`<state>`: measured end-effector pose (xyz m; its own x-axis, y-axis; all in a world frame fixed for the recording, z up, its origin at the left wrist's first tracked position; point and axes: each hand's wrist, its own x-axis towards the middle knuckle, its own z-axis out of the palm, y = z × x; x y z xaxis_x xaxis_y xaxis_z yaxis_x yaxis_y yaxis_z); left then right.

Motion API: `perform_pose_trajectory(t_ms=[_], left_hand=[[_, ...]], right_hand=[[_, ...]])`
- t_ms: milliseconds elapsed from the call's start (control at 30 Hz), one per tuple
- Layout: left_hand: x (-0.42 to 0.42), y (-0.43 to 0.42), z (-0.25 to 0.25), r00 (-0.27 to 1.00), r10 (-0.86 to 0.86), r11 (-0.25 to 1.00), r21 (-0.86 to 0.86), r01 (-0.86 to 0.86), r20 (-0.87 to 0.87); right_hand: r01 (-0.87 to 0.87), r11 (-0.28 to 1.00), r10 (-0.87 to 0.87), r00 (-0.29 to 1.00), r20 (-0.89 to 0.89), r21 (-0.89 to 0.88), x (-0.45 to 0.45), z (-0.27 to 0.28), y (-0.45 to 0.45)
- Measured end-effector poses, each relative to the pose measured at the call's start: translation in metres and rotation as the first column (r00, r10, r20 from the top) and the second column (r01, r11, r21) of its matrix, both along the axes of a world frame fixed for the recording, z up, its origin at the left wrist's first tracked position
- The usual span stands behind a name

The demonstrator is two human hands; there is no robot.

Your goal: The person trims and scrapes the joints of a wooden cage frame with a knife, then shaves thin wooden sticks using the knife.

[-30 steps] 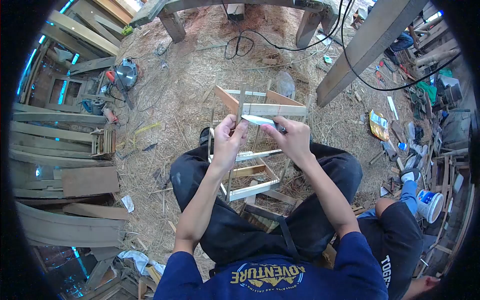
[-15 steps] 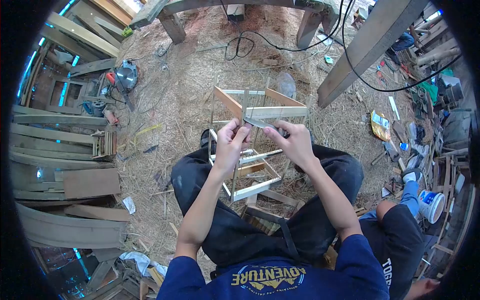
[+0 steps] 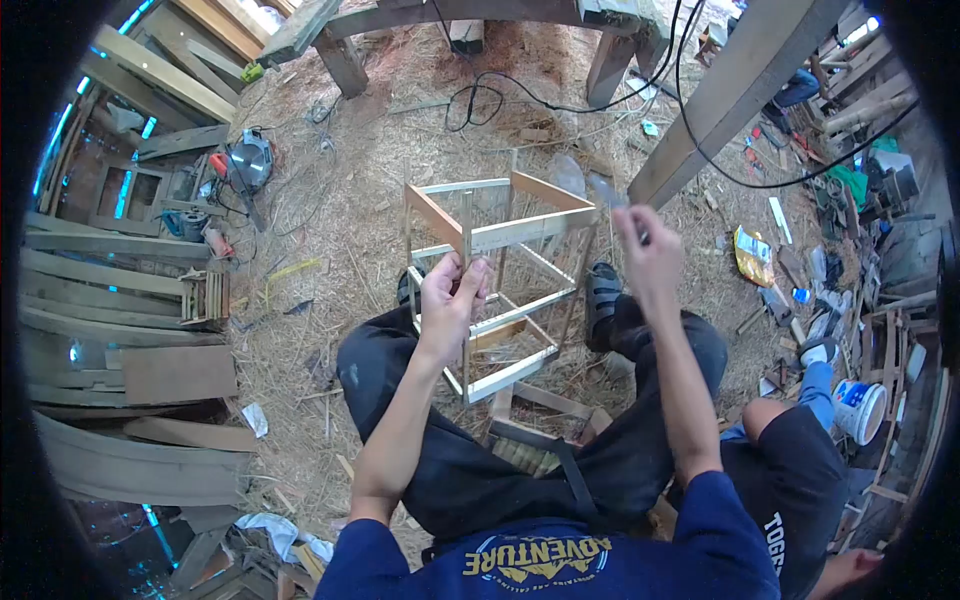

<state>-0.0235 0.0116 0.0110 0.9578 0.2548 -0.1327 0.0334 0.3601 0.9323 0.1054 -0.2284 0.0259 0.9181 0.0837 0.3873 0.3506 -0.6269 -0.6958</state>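
A small open frame of thin wooden strips [image 3: 530, 230] stands between my knees. My left hand [image 3: 450, 300] is closed around one of its upright posts, just below the joint with a wider slat. Off to the right of the frame, my right hand [image 3: 652, 260] is raised and closed on a knife [image 3: 606, 191]. Its blade points up and left, smeared by motion, and the fingers cover the handle. The blade is apart from the post.
A circular saw [image 3: 250, 158] lies at the left near stacked boards [image 3: 110, 262]. A thick timber post [image 3: 735, 105] slants at the upper right, with a black cable [image 3: 780, 183] across it. Another person [image 3: 790, 470] sits at the lower right beside a white bucket [image 3: 860, 411].
My right hand has moved right and up with the knife, away from the post. My left hand has shifted slightly down and left, still on the frame, which has tilted left.
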Motion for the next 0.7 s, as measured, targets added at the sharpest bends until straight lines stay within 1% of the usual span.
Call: perform_pose_trajectory(t_ms=[33, 67, 100, 167, 200, 300, 333, 433, 467, 567, 667, 700], left_hand=[[0.003, -0.001, -0.001, 1.000, 0.015, 1.000, 0.022, -0.015, -0.014], [0.007, -0.002, 0.001, 1.000, 0.006, 1.000, -0.012, -0.006, -0.010], [0.010, -0.002, 0.001, 1.000, 0.002, 1.000, -0.006, -0.002, 0.001], [0.010, -0.004, 0.000, 1.000, -0.019, 1.000, 0.010, 0.019, 0.004], [0.010, -0.004, -0.004, 0.999, -0.038, 0.999, 0.000, 0.038, 0.036], [0.011, -0.006, -0.005, 0.998, -0.055, 0.997, -0.049, 0.056, 0.028], [0.012, -0.008, -0.007, 0.998, -0.052, 0.998, -0.028, 0.053, 0.040], [0.011, -0.012, -0.002, 0.996, -0.076, 0.997, -0.006, 0.076, 0.040], [0.012, -0.012, -0.006, 0.996, -0.084, 0.996, -0.017, 0.085, 0.034], [0.010, -0.016, -0.001, 0.995, -0.093, 0.992, -0.079, 0.094, 0.022], [0.012, -0.022, 0.001, 0.998, -0.055, 0.998, -0.030, 0.055, -0.014], [0.012, -0.022, -0.002, 0.998, -0.048, 0.998, -0.036, 0.047, -0.028]], right_hand=[[-0.073, 0.997, 0.072, 0.997, -0.043, -0.026, -0.007, -0.002, 0.001], [-0.143, 0.989, 0.139, 0.986, -0.093, -0.043, -0.019, -0.007, 0.007], [-0.209, 0.977, 0.201, 0.969, -0.146, -0.048, -0.026, -0.011, 0.016], [-0.266, 0.964, 0.262, 0.946, -0.189, 0.004, -0.029, -0.002, 0.033], [-0.295, 0.955, 0.294, 0.932, -0.211, 0.026, -0.030, 0.002, 0.037], [-0.310, 0.937, 0.337, 0.924, -0.181, 0.161, -0.021, -0.011, 0.047], [-0.329, 0.914, 0.382, 0.895, -0.229, 0.239, -0.021, -0.009, 0.048], [-0.353, 0.923, 0.372, 0.920, -0.126, 0.151, -0.025, -0.002, 0.055], [-0.337, 0.921, 0.368, 0.917, -0.151, 0.196, -0.024, -0.007, 0.056], [-0.337, 0.939, 0.331, 0.940, 0.082, 0.071, -0.025, -0.006, 0.057], [-0.385, 0.921, 0.378, 0.921, 0.100, 0.061, -0.021, -0.016, 0.055], [-0.386, 0.921, 0.384, 0.922, 0.042, 0.054, -0.021, -0.015, 0.054]])
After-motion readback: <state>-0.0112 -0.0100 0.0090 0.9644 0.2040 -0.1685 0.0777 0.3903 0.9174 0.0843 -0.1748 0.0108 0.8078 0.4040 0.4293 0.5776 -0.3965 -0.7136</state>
